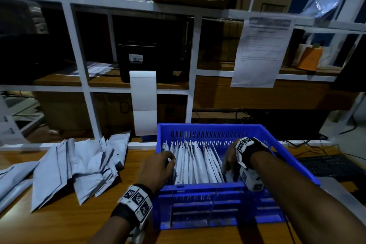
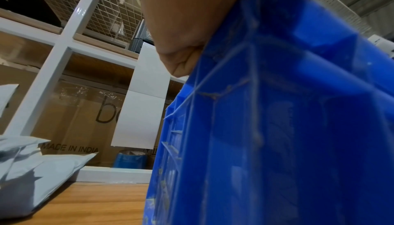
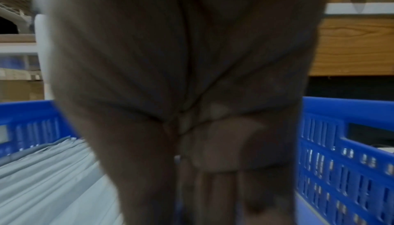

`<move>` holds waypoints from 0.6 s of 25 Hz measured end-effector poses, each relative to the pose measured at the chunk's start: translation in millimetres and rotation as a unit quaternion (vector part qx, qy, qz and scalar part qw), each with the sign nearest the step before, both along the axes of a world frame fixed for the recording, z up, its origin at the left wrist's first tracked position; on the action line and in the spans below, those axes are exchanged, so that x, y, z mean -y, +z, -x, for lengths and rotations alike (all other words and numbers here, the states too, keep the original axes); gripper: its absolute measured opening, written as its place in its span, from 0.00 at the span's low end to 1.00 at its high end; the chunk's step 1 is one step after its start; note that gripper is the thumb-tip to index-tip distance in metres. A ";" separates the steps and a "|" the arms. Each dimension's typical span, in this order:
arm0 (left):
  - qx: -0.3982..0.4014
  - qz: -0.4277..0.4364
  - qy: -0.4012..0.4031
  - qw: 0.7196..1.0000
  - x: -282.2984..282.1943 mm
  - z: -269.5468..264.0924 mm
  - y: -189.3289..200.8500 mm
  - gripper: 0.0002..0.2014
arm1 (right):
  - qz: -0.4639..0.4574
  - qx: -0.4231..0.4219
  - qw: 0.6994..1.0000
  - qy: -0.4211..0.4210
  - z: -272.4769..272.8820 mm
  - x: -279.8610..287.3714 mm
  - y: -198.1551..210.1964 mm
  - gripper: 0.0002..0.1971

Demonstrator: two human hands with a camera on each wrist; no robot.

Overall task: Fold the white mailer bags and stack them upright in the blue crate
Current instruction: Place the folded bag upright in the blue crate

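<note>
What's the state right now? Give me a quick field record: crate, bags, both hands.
crate: blue crate on the wooden table
bags in crate: row of folded bags standing upright, filling the left and middle
loose bags: pile on table left of crate
left hand: at the row's left end
right hand: reaching down at the row's right end; grip unclear

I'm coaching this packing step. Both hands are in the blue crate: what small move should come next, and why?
Probably draw the left hand out toward the loose mailer bags on the table for another. The row of bags in the blue crate already stands upright, bracketed by the left hand and the right hand, with unfolded bags waiting.
</note>
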State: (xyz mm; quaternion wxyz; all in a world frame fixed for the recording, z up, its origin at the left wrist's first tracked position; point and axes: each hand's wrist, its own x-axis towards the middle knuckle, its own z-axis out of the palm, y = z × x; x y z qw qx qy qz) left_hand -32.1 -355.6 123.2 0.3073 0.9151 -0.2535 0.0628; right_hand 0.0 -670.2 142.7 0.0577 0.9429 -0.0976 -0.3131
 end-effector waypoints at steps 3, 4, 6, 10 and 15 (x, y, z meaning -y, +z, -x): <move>0.001 0.003 0.000 1.000 -1.6 0.1 0.3 0.06 | -0.157 -0.185 0.970 -0.027 1.4 -7.7 5.5 0.19; 0.003 0.003 0.000 1.000 -2.1 -0.1 -0.1 0.06 | -0.187 -0.176 0.966 -0.039 2.6 -11.7 11.3 0.17; 0.005 0.007 -0.004 1.000 -2.4 -0.5 -1.4 0.06 | -0.221 -0.145 0.962 -0.066 4.8 -13.8 14.4 0.15; 0.002 0.021 -0.007 1.000 -1.9 -2.4 -3.6 0.06 | -0.183 -0.033 0.981 -0.053 13.6 -17.1 15.7 0.12; 0.008 0.026 -0.016 1.000 -3.7 -7.3 -8.4 0.08 | -0.204 0.109 0.971 -0.062 21.6 -29.5 26.1 0.10</move>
